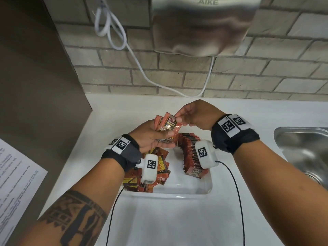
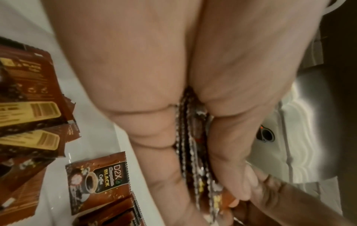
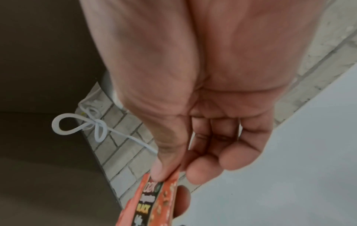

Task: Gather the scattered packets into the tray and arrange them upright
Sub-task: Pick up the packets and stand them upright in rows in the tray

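Packets in hand: a small stack of red-brown coffee packets (image 1: 160, 129) was held above the far left part of the tray, edges showing between palm and thumb in the left wrist view.
Left hand: the left hand (image 1: 152, 137) was curled round that stack, thumb on the front packet.
Right hand: the right hand (image 1: 193, 115) pinched the top corner of the front packet (image 1: 170, 124) between thumb and forefinger; the other fingers were loosely curled and held nothing.
Tray: the white tray (image 1: 179, 189) sat on the white counter (image 1: 174, 222), near the person, left of the sink (image 1: 305, 150).
Upright row: a row of packets (image 1: 190, 150) stood on edge along the right side of the tray, partly hidden by the right wrist camera.
Loose pile: a heap of packets (image 1: 159, 167) lay flat and overlapping on the left side of the tray, under the left wrist.
Far wall: a steel hand dryer (image 1: 202, 27) hung on the brick wall, its white cord (image 1: 134, 55) looped to the left.
Paper: a printed sheet (image 1: 16, 176) lay at the near left edge.
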